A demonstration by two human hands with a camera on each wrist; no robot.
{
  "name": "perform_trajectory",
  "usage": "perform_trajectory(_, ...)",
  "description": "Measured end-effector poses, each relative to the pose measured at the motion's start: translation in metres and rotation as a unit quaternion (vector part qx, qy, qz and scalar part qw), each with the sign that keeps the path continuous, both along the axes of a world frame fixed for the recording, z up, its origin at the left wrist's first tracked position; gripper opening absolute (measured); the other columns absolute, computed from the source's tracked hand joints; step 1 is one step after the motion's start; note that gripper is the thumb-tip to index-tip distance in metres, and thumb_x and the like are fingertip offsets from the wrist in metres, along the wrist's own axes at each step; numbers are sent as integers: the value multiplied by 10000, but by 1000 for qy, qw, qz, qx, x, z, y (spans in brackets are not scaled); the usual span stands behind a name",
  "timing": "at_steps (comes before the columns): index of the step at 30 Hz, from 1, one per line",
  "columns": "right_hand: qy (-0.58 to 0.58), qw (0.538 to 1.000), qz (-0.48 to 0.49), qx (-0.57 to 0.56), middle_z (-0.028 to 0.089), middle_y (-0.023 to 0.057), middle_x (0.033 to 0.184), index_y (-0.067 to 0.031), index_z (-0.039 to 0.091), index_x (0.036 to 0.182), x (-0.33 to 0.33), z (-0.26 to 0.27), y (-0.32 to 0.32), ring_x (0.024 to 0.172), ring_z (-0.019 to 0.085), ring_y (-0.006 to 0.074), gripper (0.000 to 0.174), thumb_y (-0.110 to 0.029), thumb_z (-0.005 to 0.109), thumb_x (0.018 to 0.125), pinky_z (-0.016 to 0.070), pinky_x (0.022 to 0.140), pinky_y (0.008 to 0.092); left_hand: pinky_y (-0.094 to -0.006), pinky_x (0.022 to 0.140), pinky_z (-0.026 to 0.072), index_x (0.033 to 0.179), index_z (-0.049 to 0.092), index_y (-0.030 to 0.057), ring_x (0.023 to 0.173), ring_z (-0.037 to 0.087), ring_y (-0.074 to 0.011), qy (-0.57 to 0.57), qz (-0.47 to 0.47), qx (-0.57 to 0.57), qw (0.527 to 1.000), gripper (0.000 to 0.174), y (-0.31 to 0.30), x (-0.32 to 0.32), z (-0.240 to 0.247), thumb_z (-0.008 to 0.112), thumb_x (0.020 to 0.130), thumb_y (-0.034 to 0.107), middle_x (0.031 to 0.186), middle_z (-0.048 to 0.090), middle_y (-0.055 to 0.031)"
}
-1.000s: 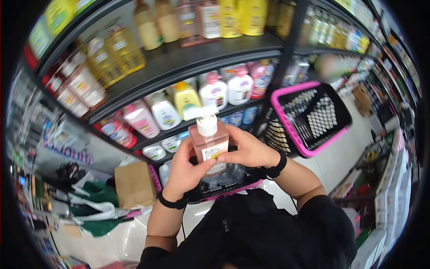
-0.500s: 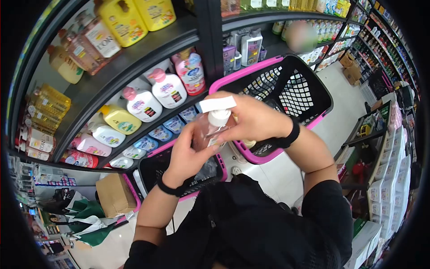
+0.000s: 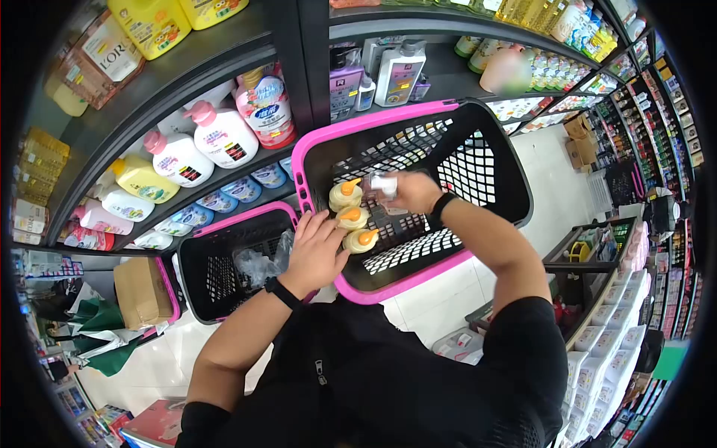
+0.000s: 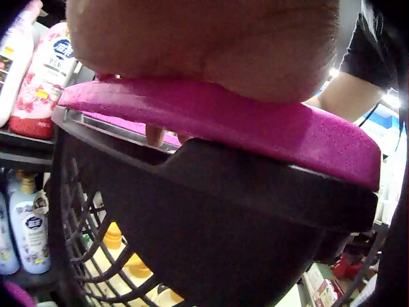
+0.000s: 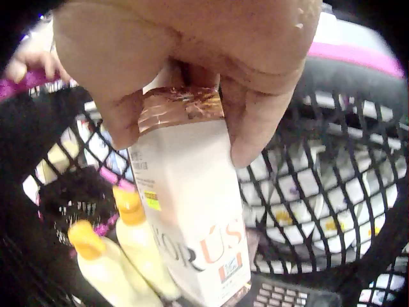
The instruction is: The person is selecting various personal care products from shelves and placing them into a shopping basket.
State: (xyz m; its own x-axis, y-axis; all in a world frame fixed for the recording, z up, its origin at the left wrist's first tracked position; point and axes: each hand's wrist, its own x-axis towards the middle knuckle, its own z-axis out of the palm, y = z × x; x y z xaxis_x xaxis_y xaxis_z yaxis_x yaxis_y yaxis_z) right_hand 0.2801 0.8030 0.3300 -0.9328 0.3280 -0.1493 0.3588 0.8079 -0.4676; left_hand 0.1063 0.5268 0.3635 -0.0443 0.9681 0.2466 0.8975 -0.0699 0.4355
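My right hand (image 3: 415, 193) is down inside the large black basket with the pink rim (image 3: 340, 282). In the right wrist view its fingers grip the top of a pinkish bottle with a white label (image 5: 192, 211), held roughly upright. Beside that bottle stand cream bottles with orange pump tops (image 5: 102, 262), several in a row along the basket's left end in the head view. My left hand (image 3: 314, 252) lies over the pink rim with its fingers extended. The left wrist view shows the palm (image 4: 204, 48) on the rim and fingertips hanging past it.
A smaller black basket (image 3: 196, 276) holding clear plastic stands at the left, near a cardboard box (image 3: 142, 293). Shelves of pump bottles (image 3: 224, 134) run along the left and behind the large basket. Stacked white tubs (image 3: 597, 336) stand at the right.
The pinkish bottle has gone from between both hands into the large basket, held by my right hand. My left hand has let go and moved onto the rim. The view has shifted rightward.
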Motion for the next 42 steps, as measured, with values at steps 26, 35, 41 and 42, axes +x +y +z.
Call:
perform_trajectory(26,-17,987,-123,-102,460,165,1447,-33,489,1394,1,-212,21,1314,500,385,671,-198,813,830,444,1102,447,-502,1150,349,1032,710,114,1220,550,-287,30,34,-54,998,317,19,-1,14,752,728,190,1115,639,-55)
perform_trajectory(35,-154,944,-258,-136,516,228,1438,-44,313,1511,16,-231,38,1274,570,388,1011,-254,906,720,479,1067,421,-515,1128,358,1025,706,121,1210,556,-289,0,47,-34,998,337,15,-3,9,765,695,163,1096,636,-47)
perform_trajectory(41,0,921,-239,-307,664,165,1262,-46,317,1488,3,-325,48,1132,669,274,970,-135,894,714,528,971,370,-508,1135,360,1017,706,122,1202,559,-279,2,51,-25,998,314,13,-3,7,762,713,177,1089,635,-44)
perform_trajectory(42,-23,929,-235,-286,665,160,1257,-43,320,1478,1,-317,48,1122,673,269,956,-130,890,716,531,967,367,-507,1138,359,1018,707,122,1202,559,-278,3,50,-22,999,313,12,-3,7,764,715,181,1090,636,-44)
